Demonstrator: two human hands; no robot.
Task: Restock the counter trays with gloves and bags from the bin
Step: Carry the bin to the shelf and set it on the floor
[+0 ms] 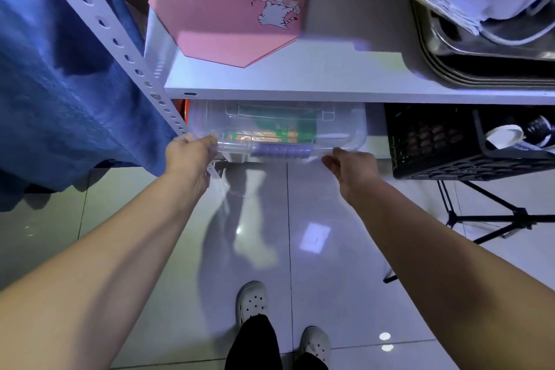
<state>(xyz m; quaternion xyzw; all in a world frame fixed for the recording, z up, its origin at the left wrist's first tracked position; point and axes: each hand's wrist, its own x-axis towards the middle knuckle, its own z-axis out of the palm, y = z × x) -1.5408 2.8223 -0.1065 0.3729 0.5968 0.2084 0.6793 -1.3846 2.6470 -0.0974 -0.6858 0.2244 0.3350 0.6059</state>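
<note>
Both hands — left [189,152], right [350,168] — grip closed on clear bin [279,129] front rim under shelf [300,81].

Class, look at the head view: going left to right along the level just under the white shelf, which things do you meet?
Blue cloth → left hand → clear bin → right hand → black crate.

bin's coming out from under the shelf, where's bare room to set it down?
Floor tiles in front of the bin are bare, bordered by blue cloth, shoes and tripod. Shelf: only a front strip is free, behind it pink box and metal trays.
</note>
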